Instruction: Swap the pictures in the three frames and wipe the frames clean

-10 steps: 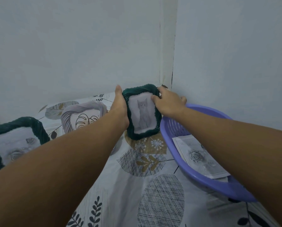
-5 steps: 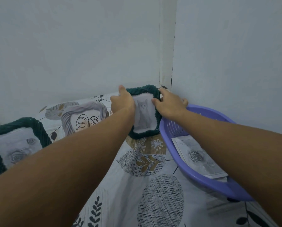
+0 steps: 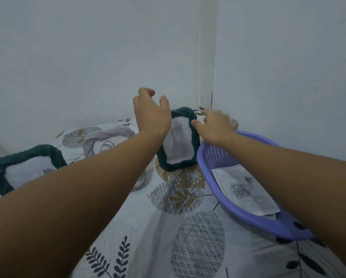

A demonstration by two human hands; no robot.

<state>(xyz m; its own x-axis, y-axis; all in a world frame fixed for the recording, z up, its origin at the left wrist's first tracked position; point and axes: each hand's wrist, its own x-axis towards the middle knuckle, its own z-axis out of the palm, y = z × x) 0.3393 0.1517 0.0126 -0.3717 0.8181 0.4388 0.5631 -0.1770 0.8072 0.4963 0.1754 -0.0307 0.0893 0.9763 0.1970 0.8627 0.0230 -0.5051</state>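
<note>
1. The walls point(image 3: 88, 57) meet in a corner behind everything, pale and bare.
2. The tabletop point(image 3: 148, 227) carries a white cloth printed with leaves and hatched circles.
3. The purple basket point(image 3: 268, 223) sits on the right, touching the cat frame's right edge; a rose picture point(image 3: 244, 191) lies flat inside it.
4. The dark green frame on the far left point(image 3: 27, 155) stands tilted back with a rose picture in it, partly hidden by the left forearm.
5. The grey frame point(image 3: 106, 135) stands between the two green ones, holding a leaf drawing, also partly covered by the arm.
6. The green cat frame point(image 3: 188, 117) stands upright near the corner, leaning slightly back. A second ago both hands held its sides; now it stands alone.
7. The left hand point(image 3: 150, 115) has let go and lifted above the frame's top left corner, its grip loose, fingers relaxed and holding nothing.
8. The right hand point(image 3: 214, 125) has also released, its grip spread open with fingers straight, just beside the frame's upper right edge; whether the thumb still touches the rim I cannot tell.
</note>
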